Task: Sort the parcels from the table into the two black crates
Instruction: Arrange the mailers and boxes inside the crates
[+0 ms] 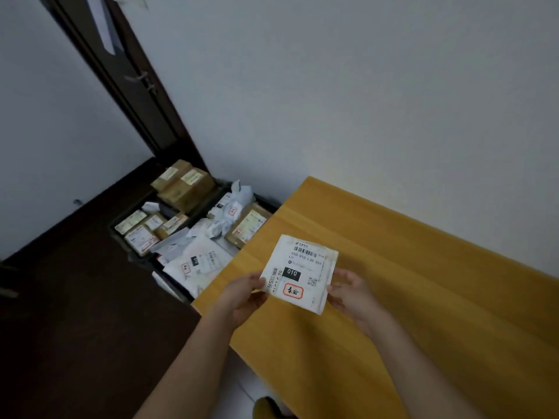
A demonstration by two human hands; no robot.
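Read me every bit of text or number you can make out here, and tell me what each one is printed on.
"010" white on a black box: label of the white parcel gripped by the left hand and right hand.
"010 010-L30 551" under the barcode: same label; the middle characters are uncertain.
Red-framed stamp with two characters: same label, too blurred to read.
Labels on the parcels in the black crates: too small to read.

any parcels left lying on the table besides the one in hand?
No: the yellow table shows only the white parcel, held above it by the left hand and right hand.
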